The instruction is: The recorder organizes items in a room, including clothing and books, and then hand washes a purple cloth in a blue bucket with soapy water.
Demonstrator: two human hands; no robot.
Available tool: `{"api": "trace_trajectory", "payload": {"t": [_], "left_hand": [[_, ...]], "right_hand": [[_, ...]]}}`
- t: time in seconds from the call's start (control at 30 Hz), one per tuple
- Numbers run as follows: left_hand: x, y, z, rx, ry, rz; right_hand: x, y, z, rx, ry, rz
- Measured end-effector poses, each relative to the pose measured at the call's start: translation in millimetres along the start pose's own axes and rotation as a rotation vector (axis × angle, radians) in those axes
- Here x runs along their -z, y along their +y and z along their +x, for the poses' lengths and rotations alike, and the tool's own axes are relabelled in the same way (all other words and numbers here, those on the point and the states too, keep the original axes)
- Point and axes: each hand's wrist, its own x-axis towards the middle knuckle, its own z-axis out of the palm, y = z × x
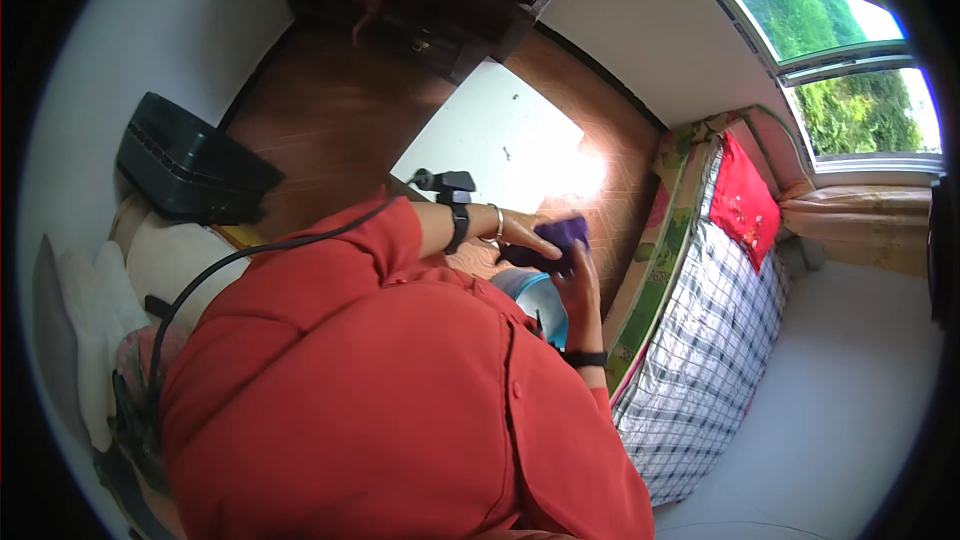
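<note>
Both hands are together in front of my red shirt, closed on a dark purple item [564, 232] that looks like soft, bunched fabric; its exact kind is unclear. My left hand [522, 231] grips it from the left, with a silver bangle and a black strap on that wrist. From below and to the right, my right hand [577, 278] holds its other side, with a black band on the wrist. A darker part [520, 256] sticks out under my left fingers. Just beneath the hands is a light blue round tub [540, 298], partly hidden by my arm and shirt.
Ahead lies a white tabletop [490, 130] with bright glare on its right. On the right is a bed with a checked sheet [690, 350] and a red pillow [743, 202], below a window [850, 80]. A black case [190, 162] sits at left. A black cable [270, 248] crosses my sleeve.
</note>
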Motion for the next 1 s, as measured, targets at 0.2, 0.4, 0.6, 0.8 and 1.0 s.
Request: {"api": "trace_trajectory", "payload": {"t": [0.2,0.4,0.6,0.8,1.0], "left_hand": [[67,-35,-72,-0.082,0.327,-0.044],[97,-59,-102,-0.003,0.285,-0.118],[113,-85,-102,0.077,0.598,0.552],[104,-66,-102,0.139,0.84,0.694],[135,-62,-70,-0.026,0.783,0.675]], "right_hand": [[-63,-88,76,-0.684,-0.221,0.797],[-118,-116,86,-0.528,-0.194,0.794],[-126,-110,93,-0.693,-0.265,0.638],[-119,-89,100,-0.723,-0.244,0.52],[-84,-21,112,-0.833,-0.131,0.604]]}}
